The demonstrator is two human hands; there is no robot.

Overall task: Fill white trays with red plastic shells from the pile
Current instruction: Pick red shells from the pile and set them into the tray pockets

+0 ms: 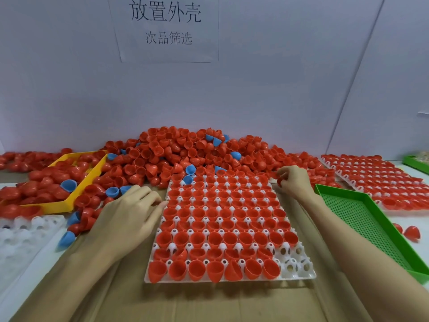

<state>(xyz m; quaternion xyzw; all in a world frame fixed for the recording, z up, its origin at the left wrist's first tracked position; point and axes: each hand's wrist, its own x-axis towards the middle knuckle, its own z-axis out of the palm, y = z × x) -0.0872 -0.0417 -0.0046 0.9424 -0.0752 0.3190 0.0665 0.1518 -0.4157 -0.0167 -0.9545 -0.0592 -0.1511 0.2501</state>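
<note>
I see my left hand (130, 212) lying flat on the counter (209, 303), fingers (148, 198) straight and touching the left edge of the white tray (299, 273), holding nothing; my right hand (293, 180) hovers at the tray's far right corner, its fingers curled, pinching a red shell (279, 181); the tray is nearly full, with a few bare cells at its near right corner; the pile (176, 154) lies just behind it.

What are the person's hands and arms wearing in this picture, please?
Nothing that shows: the left hand and right hand are bare, without gloves, rings or a watch. Both forearms are bare up to the picture's edge, so no sleeves are visible.
</note>
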